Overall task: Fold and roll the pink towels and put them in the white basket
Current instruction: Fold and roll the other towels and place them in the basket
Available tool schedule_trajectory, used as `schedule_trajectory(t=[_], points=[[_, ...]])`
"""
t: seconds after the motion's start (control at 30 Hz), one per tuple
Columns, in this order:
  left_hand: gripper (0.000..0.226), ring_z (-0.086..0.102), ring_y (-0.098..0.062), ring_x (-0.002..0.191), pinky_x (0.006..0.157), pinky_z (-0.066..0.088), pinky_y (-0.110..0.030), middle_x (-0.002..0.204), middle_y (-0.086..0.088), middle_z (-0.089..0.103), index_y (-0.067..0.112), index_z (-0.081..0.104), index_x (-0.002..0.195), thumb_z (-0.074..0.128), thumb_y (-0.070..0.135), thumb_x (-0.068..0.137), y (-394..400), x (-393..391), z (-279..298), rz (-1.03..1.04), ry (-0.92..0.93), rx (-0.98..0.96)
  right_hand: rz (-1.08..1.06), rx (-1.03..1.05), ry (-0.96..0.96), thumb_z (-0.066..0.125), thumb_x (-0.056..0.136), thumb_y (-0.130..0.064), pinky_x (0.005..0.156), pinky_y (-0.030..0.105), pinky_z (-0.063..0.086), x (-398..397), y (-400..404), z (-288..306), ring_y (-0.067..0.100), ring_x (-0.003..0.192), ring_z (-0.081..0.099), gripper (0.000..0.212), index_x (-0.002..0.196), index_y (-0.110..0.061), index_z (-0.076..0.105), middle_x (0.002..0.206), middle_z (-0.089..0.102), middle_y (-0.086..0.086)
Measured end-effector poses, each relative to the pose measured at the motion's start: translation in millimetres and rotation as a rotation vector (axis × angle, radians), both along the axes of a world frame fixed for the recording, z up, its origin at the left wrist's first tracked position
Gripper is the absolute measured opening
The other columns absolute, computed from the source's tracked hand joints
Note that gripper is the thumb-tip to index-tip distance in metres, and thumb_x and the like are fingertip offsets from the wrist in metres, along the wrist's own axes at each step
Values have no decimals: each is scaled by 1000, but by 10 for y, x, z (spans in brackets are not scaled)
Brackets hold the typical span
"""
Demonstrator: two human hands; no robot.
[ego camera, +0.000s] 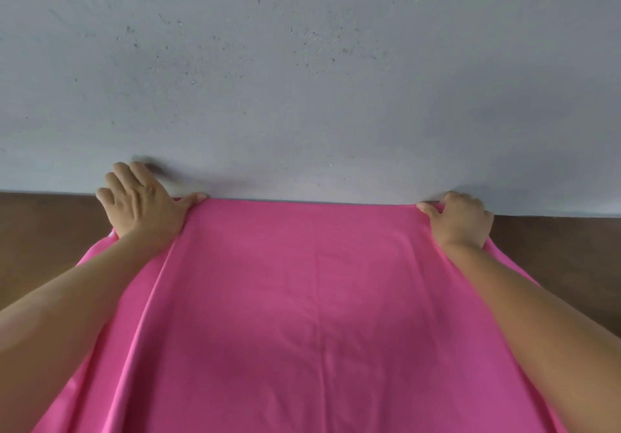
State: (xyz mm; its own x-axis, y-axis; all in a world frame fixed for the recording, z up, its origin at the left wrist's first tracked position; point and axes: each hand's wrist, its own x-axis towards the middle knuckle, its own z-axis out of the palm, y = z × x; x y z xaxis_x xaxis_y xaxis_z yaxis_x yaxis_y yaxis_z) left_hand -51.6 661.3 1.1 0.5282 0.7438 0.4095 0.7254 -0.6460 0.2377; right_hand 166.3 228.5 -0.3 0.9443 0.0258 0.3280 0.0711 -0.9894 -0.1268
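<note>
The soft, limp pink towel (312, 298) drapes easily; the left hand (144, 207) pins one far corner with fingers spread, and the right hand (458, 219) pinches the other.

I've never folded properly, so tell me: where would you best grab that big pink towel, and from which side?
Probably at its two far corners, coming from above on the near side. The pink towel lies spread flat, its far edge straight along the grey wall. The left hand and right hand already sit at those corners; lifting both keeps the edge taut.
</note>
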Motion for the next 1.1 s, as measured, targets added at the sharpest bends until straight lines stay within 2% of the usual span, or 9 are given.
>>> schedule_trajectory(t=[0.17,0.37,0.5,0.63,0.77,0.9,1.1], points=[[93,45,-39,98,87,37,-54,108,-24,44,-3,44,113,64,79,74,-44,-234,162,-11,56,2,70,53,32,64,94,-48,87,47,45,-193,17,189,39,105,57,47,108,-3,63,106,64,18],[70,46,-40,108,93,40,-54,118,-21,45,4,44,114,64,64,86,-395,-899,479,-50,-44,-136,313,236,142,61,98,-44,88,44,48,-878,59,444,33,106,59,39,112,-8,63,109,65,12],[62,44,-42,117,99,40,-57,131,-20,42,9,46,125,65,57,90,-717,-1550,577,-106,-91,-215,534,288,173,64,98,-40,93,42,51,-1480,76,584,23,109,62,32,114,-13,64,114,68,3],[64,41,-44,125,104,39,-59,142,-16,36,12,45,136,63,54,92,-1002,-2246,583,-112,-4,-241,734,302,252,63,97,-43,97,37,50,-2079,55,753,14,112,59,30,117,-21,61,118,63,-6],[60,42,-43,125,105,38,-56,144,-13,37,14,48,135,62,53,92,-1327,-2872,584,-80,-12,-280,879,327,316,64,97,-43,88,27,46,-2671,20,902,8,104,57,28,118,-24,60,115,58,-11],[52,42,-42,128,108,37,-56,145,-11,40,18,51,132,60,52,95,-1616,-3443,474,-31,4,-323,994,314,365,63,97,-45,87,23,44,-3155,-7,886,5,104,57,29,120,-27,59,116,58,-15],[50,47,-39,120,102,39,-50,136,-10,49,17,55,131,68,44,91,-1885,-4149,300,51,-35,-401,1112,287,470,63,97,-44,92,28,49,-3685,153,755,2,104,56,28,121,-30,59,118,58,-17]])
